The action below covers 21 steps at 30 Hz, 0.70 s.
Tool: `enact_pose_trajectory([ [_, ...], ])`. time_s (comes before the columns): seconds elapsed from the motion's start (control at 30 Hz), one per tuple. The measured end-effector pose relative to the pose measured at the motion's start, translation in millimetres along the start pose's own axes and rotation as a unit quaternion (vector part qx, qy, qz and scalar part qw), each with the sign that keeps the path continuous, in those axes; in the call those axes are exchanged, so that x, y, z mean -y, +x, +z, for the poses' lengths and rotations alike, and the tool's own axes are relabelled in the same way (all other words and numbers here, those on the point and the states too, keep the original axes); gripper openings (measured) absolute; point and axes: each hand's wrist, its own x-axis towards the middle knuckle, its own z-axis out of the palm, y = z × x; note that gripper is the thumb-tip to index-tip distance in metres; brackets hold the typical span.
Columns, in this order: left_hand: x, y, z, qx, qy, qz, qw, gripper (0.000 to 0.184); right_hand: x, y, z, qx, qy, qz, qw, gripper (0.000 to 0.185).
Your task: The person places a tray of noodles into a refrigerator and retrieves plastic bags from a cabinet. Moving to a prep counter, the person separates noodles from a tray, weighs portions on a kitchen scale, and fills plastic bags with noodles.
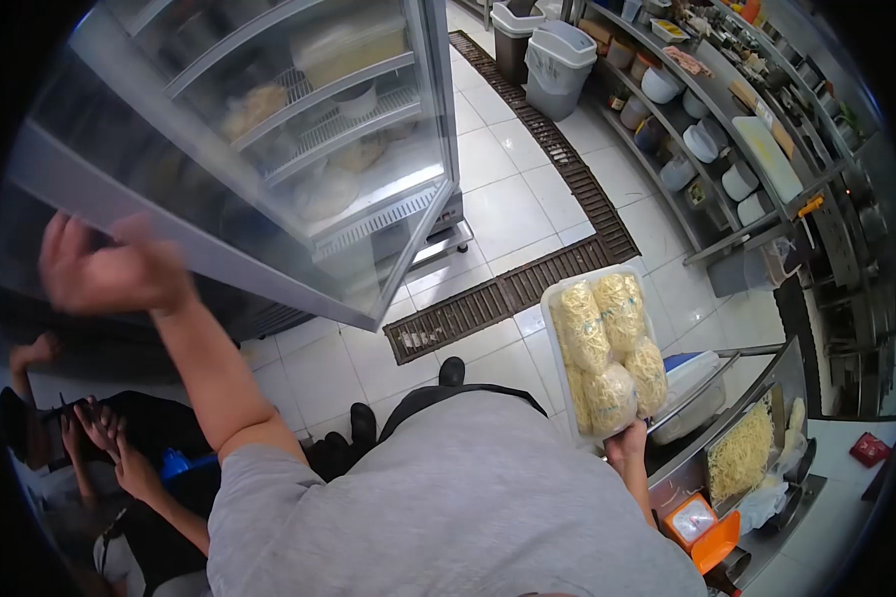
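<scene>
My right hand (627, 445) grips the near end of a white plastic tray (558, 348). In it lie several clear plastic bags of pale yellow noodles (622, 308), some with green print on them. On the other side, my left hand (114, 267) is raised beside the edge of a glass refrigerator door (209, 239), which is swung open. Motion smears the fingers, so I cannot make out whether they touch the door. Through the glass, food bags (329, 194) and containers show on the wire shelves.
More noodles (742, 453) lie spread on the counter at right, by an orange kitchen scale (692, 519). Drain grates (508, 289) cross the white tiled floor. Bins (562, 70) and loaded steel shelves (667, 99) stand beyond. Other people's hands (100, 428) show at lower left.
</scene>
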Motion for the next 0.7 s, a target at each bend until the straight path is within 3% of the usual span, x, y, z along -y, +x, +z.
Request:
enact_pose_trajectory([
  [0.03, -53.2, 18.2, 13.2, 0.0, -0.151, 0.028, 0.988, 0.028, 5.4, -1.8, -2.0, 0.006, 0.004, -0.004, 1.0, 0.043],
  [0.1, -112.5, 29.6, 3.4, 0.251, -0.333, -0.054, 0.907, 0.026, 17.1, -10.7, -2.9, 0.014, 0.011, -0.007, 1.0, 0.045],
  [0.13, -130.0, 37.4, 9.7, 0.364, -0.369, -0.071, 0.852, 0.029, 14.5, -12.8, -4.1, 0.015, 0.014, 0.002, 1.0, 0.045],
  [0.27, -206.2, 46.4, 22.2, 0.535, -0.37, -0.036, 0.758, 0.034, 16.8, -15.3, -25.8, 0.006, 0.019, 0.046, 0.999, 0.046],
  [0.33, -246.7, 62.2, 27.1, 0.534, -0.395, -0.062, 0.745, 0.034, 18.9, -17.4, -36.9, 0.006, 0.018, 0.06, 0.998, 0.047],
  [0.47, -319.6, 93.5, 57.1, 0.506, -0.393, -0.025, 0.767, 0.028, 9.9, -21.9, -58.3, 0.007, 0.019, 0.067, 0.998, 0.048],
  [0.6, -385.9, 108.8, 84.9, 0.359, -0.406, -0.032, 0.84, 0.016, 5.3, -33.9, -80.9, -0.007, 0.018, 0.074, 0.997, 0.049],
  [0.7, -420.8, 109.4, 103.4, 0.344, -0.324, -0.006, 0.881, 0.014, -1.8, -40.8, -83.6, -0.011, 0.016, 0.048, 0.999, 0.049],
])
